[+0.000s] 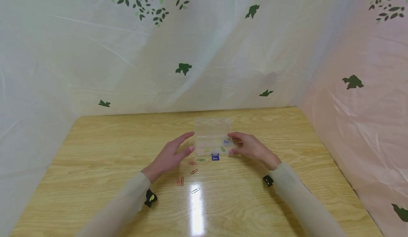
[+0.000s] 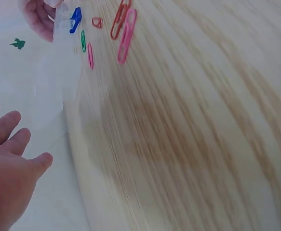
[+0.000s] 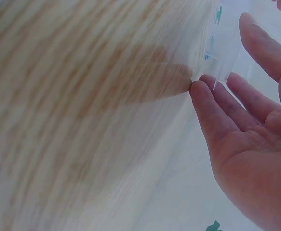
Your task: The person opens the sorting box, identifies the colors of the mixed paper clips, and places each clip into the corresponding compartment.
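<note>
A clear plastic box stands on the table with its lid raised at the back. Its blue latch hangs at the front. Through the plastic I make out a green paper clip, a yellow one and some blue bits. My left hand is spread at the box's left side, its fingers apart and holding nothing. At the right side, my right hand has nearly straight fingertips touching the box's edge, the thumb apart from them. Several loose paper clips, red, pink and green, lie before the box.
The wooden table runs back to a pale hanging sheet printed with leaves and birds. A pinkish sheet hangs along the right side. Light glares off the table near its front.
</note>
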`<state>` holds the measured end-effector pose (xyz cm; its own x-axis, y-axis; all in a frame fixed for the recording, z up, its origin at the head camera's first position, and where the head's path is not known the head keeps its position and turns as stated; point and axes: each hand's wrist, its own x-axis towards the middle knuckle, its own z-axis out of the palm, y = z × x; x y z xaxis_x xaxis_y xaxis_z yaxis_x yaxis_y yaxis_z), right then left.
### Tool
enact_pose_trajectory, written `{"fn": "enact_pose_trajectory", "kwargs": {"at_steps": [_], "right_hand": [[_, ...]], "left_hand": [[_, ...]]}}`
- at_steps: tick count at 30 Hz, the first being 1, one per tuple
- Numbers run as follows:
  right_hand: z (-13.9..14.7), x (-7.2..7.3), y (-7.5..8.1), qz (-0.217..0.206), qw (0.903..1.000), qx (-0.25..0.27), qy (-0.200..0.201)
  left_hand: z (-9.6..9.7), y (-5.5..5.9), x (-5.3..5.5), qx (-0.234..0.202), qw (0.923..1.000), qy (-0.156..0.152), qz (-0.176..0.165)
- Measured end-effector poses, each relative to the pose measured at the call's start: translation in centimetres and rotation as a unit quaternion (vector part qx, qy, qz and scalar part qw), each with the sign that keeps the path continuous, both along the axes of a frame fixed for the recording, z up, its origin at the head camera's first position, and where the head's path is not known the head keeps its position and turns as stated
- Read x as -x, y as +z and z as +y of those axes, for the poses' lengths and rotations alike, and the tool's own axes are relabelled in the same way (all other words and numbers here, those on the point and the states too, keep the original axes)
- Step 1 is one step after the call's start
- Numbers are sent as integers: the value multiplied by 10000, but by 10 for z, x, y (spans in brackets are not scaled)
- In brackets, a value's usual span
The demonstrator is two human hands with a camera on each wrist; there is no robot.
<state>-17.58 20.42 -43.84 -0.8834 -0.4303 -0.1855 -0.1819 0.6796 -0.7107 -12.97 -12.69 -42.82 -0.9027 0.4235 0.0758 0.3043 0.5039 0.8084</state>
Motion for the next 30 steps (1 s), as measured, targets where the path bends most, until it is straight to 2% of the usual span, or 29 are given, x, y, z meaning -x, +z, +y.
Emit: {"fn": "enact_pose_trajectory", "kwargs": {"at_steps": [4,14,26,30], "right_hand": [[0,0,0,-26,10000,5,-6],[1,-2,2,24,10000,-18,49],[0,-3,4,85,9999,-88,84],[0,-2,3,101,9999,-75,100]], "left_hand": [[-7,0,-3,-31,10000,-55,71],[-22,0,-14,24,9996,-211,-167],[-33,-5,-26,167,9977,-619,200],[-38,-5,-30,300,9969,-705,166]]}}
